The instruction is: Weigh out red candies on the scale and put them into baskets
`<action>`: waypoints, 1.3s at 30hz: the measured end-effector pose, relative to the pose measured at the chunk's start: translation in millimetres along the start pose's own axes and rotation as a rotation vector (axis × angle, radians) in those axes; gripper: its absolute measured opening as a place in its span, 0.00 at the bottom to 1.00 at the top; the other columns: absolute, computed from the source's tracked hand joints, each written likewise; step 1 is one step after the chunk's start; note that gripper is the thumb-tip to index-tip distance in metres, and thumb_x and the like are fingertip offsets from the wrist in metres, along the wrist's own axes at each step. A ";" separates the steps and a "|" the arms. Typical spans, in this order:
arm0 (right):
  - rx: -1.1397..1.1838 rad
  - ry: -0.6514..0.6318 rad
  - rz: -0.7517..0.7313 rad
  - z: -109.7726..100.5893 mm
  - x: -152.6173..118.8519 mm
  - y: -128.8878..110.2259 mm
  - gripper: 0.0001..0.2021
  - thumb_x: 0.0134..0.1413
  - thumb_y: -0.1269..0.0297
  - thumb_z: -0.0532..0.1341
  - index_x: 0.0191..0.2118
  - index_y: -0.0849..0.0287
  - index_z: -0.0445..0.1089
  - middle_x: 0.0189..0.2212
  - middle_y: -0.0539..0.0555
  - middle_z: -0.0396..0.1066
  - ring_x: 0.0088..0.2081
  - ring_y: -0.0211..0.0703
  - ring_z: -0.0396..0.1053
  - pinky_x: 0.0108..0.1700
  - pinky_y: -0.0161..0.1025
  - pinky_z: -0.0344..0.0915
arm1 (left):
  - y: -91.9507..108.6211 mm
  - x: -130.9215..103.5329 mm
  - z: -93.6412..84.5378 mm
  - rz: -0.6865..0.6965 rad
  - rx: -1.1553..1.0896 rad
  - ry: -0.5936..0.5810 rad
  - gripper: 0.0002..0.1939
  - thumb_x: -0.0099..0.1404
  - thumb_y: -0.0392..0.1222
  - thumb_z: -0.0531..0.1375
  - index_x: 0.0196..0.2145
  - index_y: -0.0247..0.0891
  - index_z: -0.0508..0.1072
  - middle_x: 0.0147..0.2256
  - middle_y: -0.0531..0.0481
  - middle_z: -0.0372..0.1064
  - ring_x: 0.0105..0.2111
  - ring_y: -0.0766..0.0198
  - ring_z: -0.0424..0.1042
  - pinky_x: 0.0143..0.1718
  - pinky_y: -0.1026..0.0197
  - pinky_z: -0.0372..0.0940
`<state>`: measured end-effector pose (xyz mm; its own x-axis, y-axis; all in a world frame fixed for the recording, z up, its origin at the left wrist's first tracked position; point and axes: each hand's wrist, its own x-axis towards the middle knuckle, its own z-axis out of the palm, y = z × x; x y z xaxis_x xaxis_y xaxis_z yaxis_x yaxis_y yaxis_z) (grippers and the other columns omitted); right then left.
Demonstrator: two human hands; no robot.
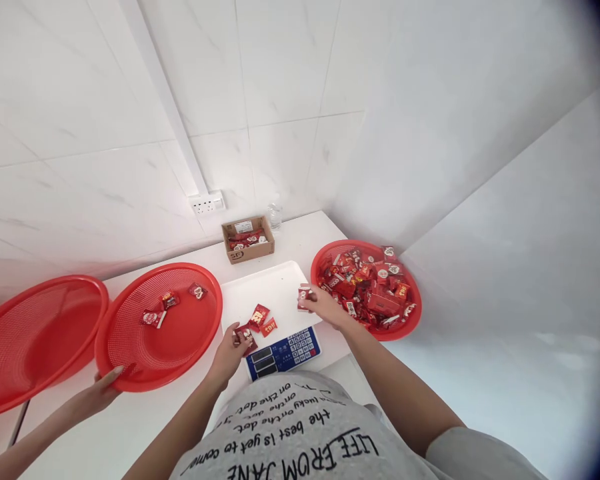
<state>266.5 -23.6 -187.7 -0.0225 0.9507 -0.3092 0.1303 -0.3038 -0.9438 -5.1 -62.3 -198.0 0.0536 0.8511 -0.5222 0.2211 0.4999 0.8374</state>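
Between the fingers of my right hand (323, 305) is a small red packet (304, 297), held over the right part of the white scale tray (275, 288). At the tray's front left corner, my left hand (229, 357) pinches another red packet (247, 339). Beside it, a couple of red packets with gold print (259, 316) lie on the tray. The scale's blue panel (284, 351), with keypad and displays, faces me below the tray. On the right stands a red basket (414, 293) heaped with red packets.
A second red basket (217, 327) at left holds a few packets, and another person's hand (109, 379) grips its rim. Further left is another red basket (45, 283). Near the wall are a cardboard box (255, 252) of packets and a clear plastic bottle (275, 215).
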 end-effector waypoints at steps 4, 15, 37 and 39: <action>-0.374 0.021 -0.028 25.7 3.9 2.8 0.32 0.46 0.67 0.61 0.60 0.54 0.55 0.54 0.59 0.64 0.42 0.43 0.70 0.49 0.44 0.64 | 6.4 22.0 10.7 0.043 0.050 0.033 0.32 0.58 0.37 0.60 0.59 0.38 0.54 0.43 0.43 0.70 0.39 0.63 0.72 0.43 0.59 0.65; -0.918 -0.228 -0.412 65.6 -20.9 11.8 0.19 0.48 0.64 0.62 0.49 0.47 0.70 0.61 0.54 0.55 0.62 0.56 0.47 0.58 0.58 0.50 | 6.8 34.9 3.0 0.226 0.322 0.067 0.30 0.59 0.32 0.54 0.59 0.39 0.56 0.43 0.48 0.71 0.42 0.62 0.71 0.45 0.58 0.65; -0.783 0.250 -0.265 -24.6 -29.9 46.5 0.14 0.55 0.68 0.52 0.44 0.58 0.71 0.45 0.58 0.70 0.50 0.46 0.64 0.55 0.45 0.57 | 32.8 41.1 18.0 0.353 0.954 0.033 0.31 0.61 0.49 0.54 0.60 0.41 0.54 0.62 0.42 0.47 0.55 0.51 0.61 0.47 0.55 0.63; -0.808 0.271 -0.095 -46.8 -29.9 53.4 0.15 0.57 0.68 0.50 0.45 0.59 0.70 0.46 0.58 0.70 0.49 0.46 0.64 0.53 0.43 0.58 | 32.3 43.9 19.2 0.383 1.003 0.045 0.30 0.61 0.49 0.54 0.60 0.42 0.56 0.62 0.42 0.46 0.57 0.50 0.57 0.50 0.53 0.61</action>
<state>320.6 -65.4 -223.3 0.1552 0.9831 -0.0975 0.8082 -0.1831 -0.5597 23.1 -11.8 -196.9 0.2578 0.9386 -0.2293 0.8966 -0.1440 0.4188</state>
